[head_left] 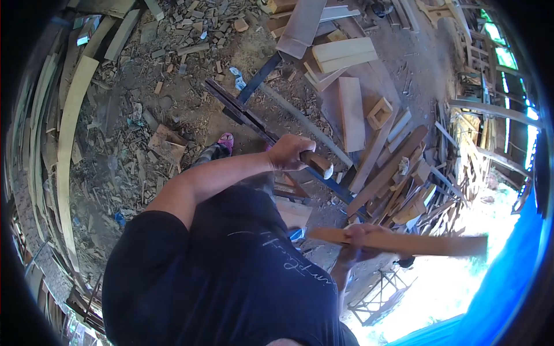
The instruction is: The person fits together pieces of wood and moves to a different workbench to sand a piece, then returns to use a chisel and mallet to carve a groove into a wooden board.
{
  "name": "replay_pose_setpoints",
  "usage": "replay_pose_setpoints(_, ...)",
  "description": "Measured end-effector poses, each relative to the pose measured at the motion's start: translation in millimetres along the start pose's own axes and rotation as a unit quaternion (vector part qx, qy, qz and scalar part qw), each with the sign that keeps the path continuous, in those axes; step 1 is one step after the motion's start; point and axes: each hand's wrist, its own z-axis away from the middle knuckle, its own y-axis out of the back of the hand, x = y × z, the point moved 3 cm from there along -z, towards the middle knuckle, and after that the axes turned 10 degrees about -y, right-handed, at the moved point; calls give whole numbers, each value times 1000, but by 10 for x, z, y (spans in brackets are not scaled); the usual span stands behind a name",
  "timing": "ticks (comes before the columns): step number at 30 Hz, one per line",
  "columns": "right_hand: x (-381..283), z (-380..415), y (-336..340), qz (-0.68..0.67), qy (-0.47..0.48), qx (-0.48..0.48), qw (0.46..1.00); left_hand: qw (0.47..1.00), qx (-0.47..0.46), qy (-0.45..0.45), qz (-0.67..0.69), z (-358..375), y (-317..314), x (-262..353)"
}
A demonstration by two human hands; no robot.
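My left hand (290, 153) is closed around a wooden handle (317, 164) whose pale rounded end sticks out past the fist. In line with it, on the other side of the fist, runs a long dark narrow bar (239, 111); whether it joins the handle is hidden by my hand. On the right, my right hand (362, 237) grips a wooden board (430, 244). The board lies crosswise, its far end reaching toward the bright area. Below both hands, a dark metal bar (340, 191) slants across the floor.
Stacked planks and offcuts (398, 179) lie at the right, beside a thick plank (351, 112) and a hollow wooden block (380, 113). Wood scraps (190, 32) litter the floor. Long boards (75, 132) stand along the left. A blue tarp (508, 277) hangs at lower right.
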Motion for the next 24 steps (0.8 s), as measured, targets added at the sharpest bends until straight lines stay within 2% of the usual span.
replay_pose_setpoints(1,145,-70,144,-7,42,18,999,1000,-1,-1,0,3,-3,-1)
replay_pose_setpoints(2,426,-29,13,198,131,-184,954,1000,1,1,0,10,-4,-8)
replay_pose_setpoints(4,799,152,-59,387,211,-368,819,1000,6,0,0,34,-25,-25)
replay_pose_setpoints(5,517,245,-320,318,33,-267,909,1000,-4,-1,-8,68,-60,-37)
replay_pose_setpoints(6,415,249,-437,229,-141,-153,951,1000,-11,-4,-21,49,-60,-70)
replay_pose_setpoints(7,444,165,-315,242,-124,-128,954,1000,-3,-3,-29,-11,13,-98)
replay_pose_setpoints(8,572,137,-165,92,-122,-67,986,1000,15,-17,-16,-3,32,-56)
replay_pose_setpoints(9,320,131,-58,11,-205,-19,978,999,31,-31,0,19,23,-5)
replay_pose_setpoints(10,138,41,-14,-47,-49,42,997,999,28,-32,3,16,16,-5)
replay_pose_setpoints(11,94,-45,40,-122,24,-18,992,999,28,-29,7,8,20,-7)
replay_pose_setpoints(13,307,-23,57,-197,99,-81,972,999,29,-28,9,-7,60,-5)
replay_pose_setpoints(14,798,122,-86,138,19,-192,971,999,44,-22,11,-20,82,3)
replay_pose_setpoints(16,402,309,-626,244,-91,-160,952,998,60,-19,16,6,61,18)
replay_pose_setpoints(18,390,219,-455,221,-100,-121,962,1000,24,-11,0,57,30,-118)
replay_pose_setpoints(19,442,155,-356,146,16,-85,985,1000,20,-5,6,95,28,-71)
replay_pose_setpoints(20,215,156,-373,53,-88,-40,994,1000,29,1,8,79,37,-6)
replay_pose_setpoints(22,145,-35,-237,68,-47,-35,996,999,39,-9,9,-56,0,12)
replay_pose_setpoints(24,76,-112,-240,75,-54,-27,995,998,57,-16,35,-72,-59,13)
